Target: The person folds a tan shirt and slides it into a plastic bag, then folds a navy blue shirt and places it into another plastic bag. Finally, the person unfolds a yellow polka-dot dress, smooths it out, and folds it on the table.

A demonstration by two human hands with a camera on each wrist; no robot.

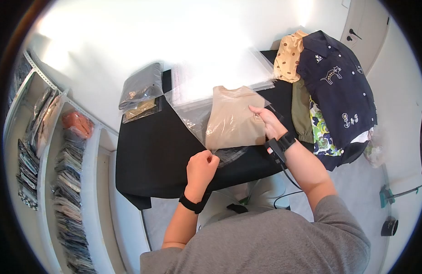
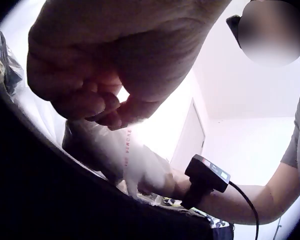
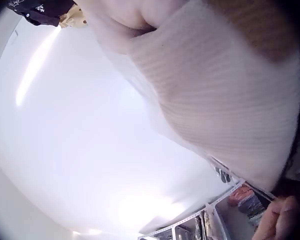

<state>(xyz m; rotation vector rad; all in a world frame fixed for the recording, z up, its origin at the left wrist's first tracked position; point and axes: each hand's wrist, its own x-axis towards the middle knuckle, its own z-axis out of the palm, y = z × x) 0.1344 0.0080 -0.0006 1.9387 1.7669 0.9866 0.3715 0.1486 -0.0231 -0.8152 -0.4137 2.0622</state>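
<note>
On the black counter (image 1: 151, 150), the left hand (image 1: 201, 168) pinches the clear bag (image 1: 192, 119) by its edge, seemingly to keep it taut; the right hand (image 1: 268, 122) grips the folded beige knit (image 1: 231, 123).

left hand (image 1: 201, 165) curled, right hand (image 1: 266, 122) forward

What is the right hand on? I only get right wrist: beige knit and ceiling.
Observer: The right hand lies on a folded beige garment in a clear plastic bag on the black table.
Operator: Left hand?
Observer: The left hand pinches the bag's near edge.
Operator: Other stuff on the table?
Observer: A clothes pile, navy shirt on top, at its right end.
</note>
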